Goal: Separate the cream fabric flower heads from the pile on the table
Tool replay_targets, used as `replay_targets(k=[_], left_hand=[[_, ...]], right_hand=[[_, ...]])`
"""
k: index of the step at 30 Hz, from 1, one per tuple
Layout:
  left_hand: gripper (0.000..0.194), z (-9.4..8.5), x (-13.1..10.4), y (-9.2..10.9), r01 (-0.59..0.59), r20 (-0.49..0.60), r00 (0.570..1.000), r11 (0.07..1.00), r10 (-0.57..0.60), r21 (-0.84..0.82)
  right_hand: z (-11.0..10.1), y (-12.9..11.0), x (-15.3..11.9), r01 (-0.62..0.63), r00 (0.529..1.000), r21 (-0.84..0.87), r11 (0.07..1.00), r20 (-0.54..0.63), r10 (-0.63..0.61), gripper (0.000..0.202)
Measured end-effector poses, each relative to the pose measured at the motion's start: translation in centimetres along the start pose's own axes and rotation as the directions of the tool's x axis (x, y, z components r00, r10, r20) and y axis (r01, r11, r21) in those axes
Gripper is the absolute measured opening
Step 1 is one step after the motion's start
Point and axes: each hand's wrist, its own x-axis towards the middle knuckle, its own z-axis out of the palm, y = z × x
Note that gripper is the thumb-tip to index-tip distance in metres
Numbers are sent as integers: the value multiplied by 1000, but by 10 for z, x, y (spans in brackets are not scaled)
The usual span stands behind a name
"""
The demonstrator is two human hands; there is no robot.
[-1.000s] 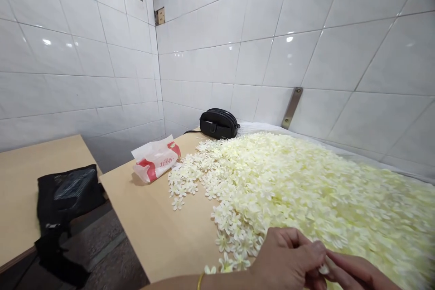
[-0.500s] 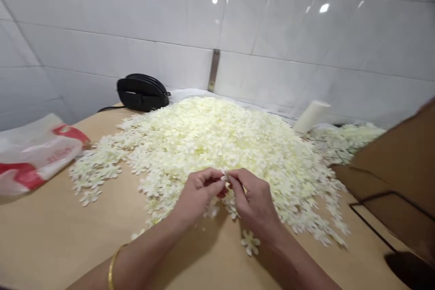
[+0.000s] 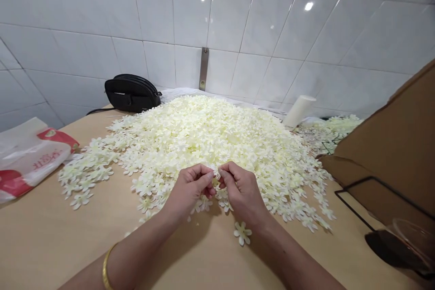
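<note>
A large heap of pale yellow-white artificial flowers (image 3: pixel 210 131) covers the middle of the table. At its near edge my left hand (image 3: pixel 192 186) is closed in a pinch, thumb against fingers. Close opposite, my right hand (image 3: pixel 243 190) pinches in the same way. Between the two sets of fingertips shows a small white artificial flower (image 3: pixel 216 171), mostly hidden by the fingers. One loose flower (image 3: pixel 242 233) lies on the table below my right wrist.
A black pouch (image 3: pixel 131 93) stands at the back left, with a white and red plastic bag (image 3: pixel 44 158) nearer. At right are a white cylinder (image 3: pixel 299 111), a cardboard piece (image 3: pixel 384 149) and a black wire frame (image 3: pixel 356 213). A tiled wall (image 3: pixel 258 18) closes the back.
The view has shifted slightly, so everything appears further left. My fingertips have moved a little apart, both hands still pinching.
</note>
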Motion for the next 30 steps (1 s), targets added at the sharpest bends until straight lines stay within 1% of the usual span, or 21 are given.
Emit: replay_targets(k=[3, 5, 7, 8, 10, 12, 13, 15, 17, 20, 23, 26, 30], left_hand=[[23, 1, -1, 0, 1, 10, 1000, 1000, -1, 11], [22, 0, 0, 0, -20, 14, 1000, 1000, 20, 4], [19, -1, 0, 1, -62, 9, 998, 998, 62, -1], [18, -2, 0, 2, -89, 6, 996, 996, 88, 11], [18, -2, -1, 2, -137, 9, 991, 988, 137, 65], [18, -1, -2, 3, -165, 25, 986, 977, 163, 137], [19, -1, -3, 3, -173, 31, 985, 970, 170, 172], [19, 0, -4, 3, -177, 29, 984, 955, 176, 237], [19, 1, -3, 2, -172, 9, 984, 941, 177, 290], [21, -1, -1, 1, -142, -45, 985, 938, 164, 316], [22, -3, -1, 2, -128, -66, 986, 947, 154, 296], [22, -3, -2, 4, -136, -64, 985, 949, 161, 285], [22, -1, -3, 3, -119, -69, 986, 940, 149, 320]], right_hand=[[1, 0, 0, -28, 999, 46, 999, -31, 29, 22], [0, 0, 1, -85, 995, 162, 983, -34, 92, 22], [-1, -1, 3, -166, 984, 327, 930, -5, 177, 24], [-2, -1, 3, -210, 976, 407, 889, 31, 217, 26], [-3, -1, 5, -292, 956, 519, 803, 162, 243, 30], [-3, -2, 5, -342, 935, 577, 742, 290, 205, 31], [-3, -2, 5, -347, 931, 597, 724, 315, 186, 29], [-2, -1, 5, -332, 940, 630, 702, 287, 187, 24], [-1, 1, 5, -322, 947, 655, 683, 231, 225, 22], [-2, 4, 5, -323, 946, 670, 669, 235, 221, 21], [-4, 4, 5, -297, 953, 651, 698, 242, 180, 17], [-5, 2, 5, -283, 957, 625, 728, 233, 171, 17], [-5, 0, 6, -242, 970, 600, 762, 168, 176, 17]])
